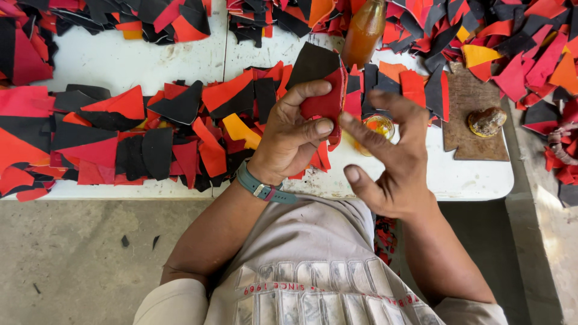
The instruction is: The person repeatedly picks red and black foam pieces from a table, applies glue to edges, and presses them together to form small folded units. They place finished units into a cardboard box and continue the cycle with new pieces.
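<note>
Left hand (pixel 295 141): grip closed on a stacked piece of cut material, red piece (pixel 325 103) in front with a black piece (pixel 312 63) behind it, thumb pressed across the red face, fingers curled around the lower edge. The stack is held upright, above the near edge of the white surface (pixel 120 60). A teal watch strap (pixel 262 188) sits on the left wrist.

Right hand (pixel 391 162): grip open, holding nothing; fingers spread, index fingertip just beside the right edge of the red piece, whether touching I cannot tell.

Behind the right fingers, a small glass jar (pixel 379 125) of amber-yellow liquid stands on the surface. Further back, an amber bottle (pixel 364 30) stands upright. To the right, a brown board (pixel 472 114) carries a rounded, stained lump (pixel 486 121).

Red, black and orange offcuts (pixel 138 132) lie overlapping across the surface, left of the hands and along the far edge.
</note>
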`<act>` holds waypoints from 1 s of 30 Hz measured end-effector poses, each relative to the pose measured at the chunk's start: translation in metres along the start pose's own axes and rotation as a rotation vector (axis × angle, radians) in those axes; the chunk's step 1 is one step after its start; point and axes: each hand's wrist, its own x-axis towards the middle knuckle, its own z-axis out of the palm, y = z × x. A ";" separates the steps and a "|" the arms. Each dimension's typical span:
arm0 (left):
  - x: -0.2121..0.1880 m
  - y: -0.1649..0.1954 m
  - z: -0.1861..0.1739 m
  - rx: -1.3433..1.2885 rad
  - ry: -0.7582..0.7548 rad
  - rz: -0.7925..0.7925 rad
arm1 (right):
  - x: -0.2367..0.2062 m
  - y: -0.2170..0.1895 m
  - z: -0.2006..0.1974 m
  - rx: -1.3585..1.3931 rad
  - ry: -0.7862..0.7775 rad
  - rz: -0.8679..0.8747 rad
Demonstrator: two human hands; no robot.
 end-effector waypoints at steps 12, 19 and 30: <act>0.003 0.013 0.015 0.319 -0.032 0.140 | -0.002 -0.009 0.009 0.168 -0.023 0.140; 0.003 0.016 0.019 0.354 -0.026 0.168 | -0.003 -0.011 0.004 -0.243 0.083 -0.035; 0.005 0.017 0.020 0.512 0.077 0.109 | -0.009 -0.005 -0.002 -0.341 0.032 -0.122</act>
